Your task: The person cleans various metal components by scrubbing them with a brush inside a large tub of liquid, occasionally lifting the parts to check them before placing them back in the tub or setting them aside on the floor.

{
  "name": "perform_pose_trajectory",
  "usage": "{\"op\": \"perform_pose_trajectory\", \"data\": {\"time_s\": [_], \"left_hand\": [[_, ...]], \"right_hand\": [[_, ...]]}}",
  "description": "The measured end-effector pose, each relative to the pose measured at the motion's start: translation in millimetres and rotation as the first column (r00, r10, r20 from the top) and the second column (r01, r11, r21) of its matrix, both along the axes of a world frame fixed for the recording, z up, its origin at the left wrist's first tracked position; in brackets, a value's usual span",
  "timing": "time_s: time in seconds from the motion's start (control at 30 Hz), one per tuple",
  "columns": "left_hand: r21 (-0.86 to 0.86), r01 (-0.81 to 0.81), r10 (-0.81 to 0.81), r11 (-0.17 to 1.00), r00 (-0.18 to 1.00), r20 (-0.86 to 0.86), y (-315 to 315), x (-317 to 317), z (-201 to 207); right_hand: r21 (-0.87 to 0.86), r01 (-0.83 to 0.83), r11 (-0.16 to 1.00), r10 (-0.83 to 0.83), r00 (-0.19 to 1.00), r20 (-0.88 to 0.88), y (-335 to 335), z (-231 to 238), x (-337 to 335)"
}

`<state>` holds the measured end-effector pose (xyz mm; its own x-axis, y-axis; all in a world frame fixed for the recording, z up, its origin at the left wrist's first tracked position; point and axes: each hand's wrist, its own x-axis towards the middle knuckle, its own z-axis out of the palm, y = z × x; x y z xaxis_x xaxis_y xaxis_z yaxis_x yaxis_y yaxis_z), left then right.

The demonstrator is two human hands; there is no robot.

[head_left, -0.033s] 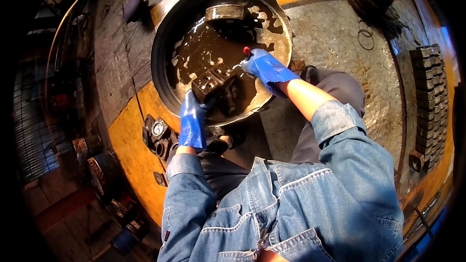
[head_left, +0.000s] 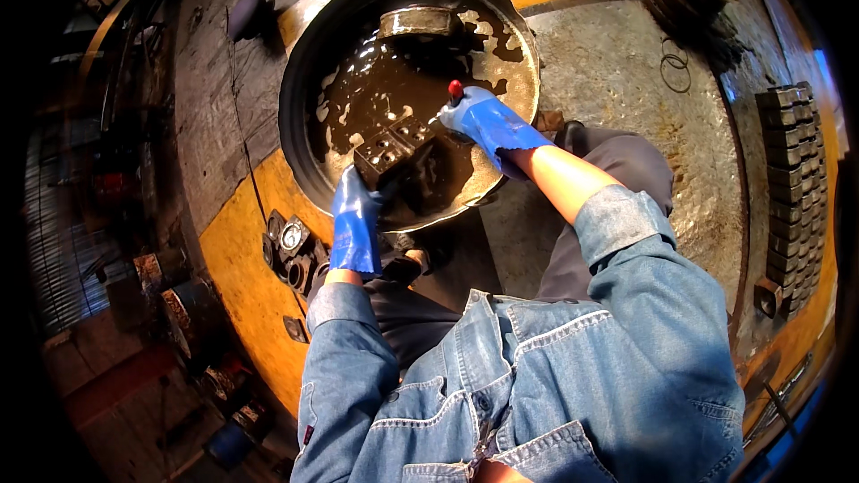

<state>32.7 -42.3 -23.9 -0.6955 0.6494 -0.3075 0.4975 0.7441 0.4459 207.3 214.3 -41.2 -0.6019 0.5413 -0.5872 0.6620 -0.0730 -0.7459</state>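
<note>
Liquid (head_left: 394, 89), brown and shiny, lay in the big round tub (head_left: 298, 116) in front of you. The dark metal block (head_left: 389, 150), with round holes in its top, sat in the near part of the tub, a bit left of the middle. Its long side seemed to run on a slant, from near left to far right. Your left hand (head_left: 355, 210), in a blue glove, was the nearer one. Its fingers were at the block's near left end, so the block lay ahead of them and to the right. They looked to touch it, but how far they were closed was hidden.

Your right hand (head_left: 474, 114), gloved in blue too, was curled tight around a red-handled tool (head_left: 455, 89), its red end poking up. From those fingers, the block lay to the left and a little nearer to you. Whether the tool touched the block could not be told.

A round metal ring (head_left: 416, 22) sat at the tub's far side.
</note>
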Motion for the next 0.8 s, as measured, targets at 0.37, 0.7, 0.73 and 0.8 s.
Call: {"op": "perform_pose_trajectory", "data": {"time_s": [0.37, 0.7, 0.73, 0.8], "left_hand": [[-0.008, 0.075, -0.076, 0.997, 0.996, -0.055, 7, -1, 3], [0.037, 0.032, -0.033, 0.999, 0.999, 0.010, -3, -8, -11], [0.053, -0.006, 0.004, 0.999, 0.999, 0.037, -11, -13, -20], [0.072, 0.014, -0.014, 0.997, 1.000, 0.006, -25, -20, -32]], "right_hand": [[-0.028, -0.208, 0.978, 0.204, 0.974, -0.100, 12, -13, -15], [0.038, -0.066, 0.997, 0.069, 0.993, -0.093, 10, 0, -10], [0.100, -0.022, 0.995, 0.017, 0.999, 0.047, 8, -6, -14], [0.094, -0.061, 0.994, 0.058, 0.998, 0.025, 1, -3, -8]]}}
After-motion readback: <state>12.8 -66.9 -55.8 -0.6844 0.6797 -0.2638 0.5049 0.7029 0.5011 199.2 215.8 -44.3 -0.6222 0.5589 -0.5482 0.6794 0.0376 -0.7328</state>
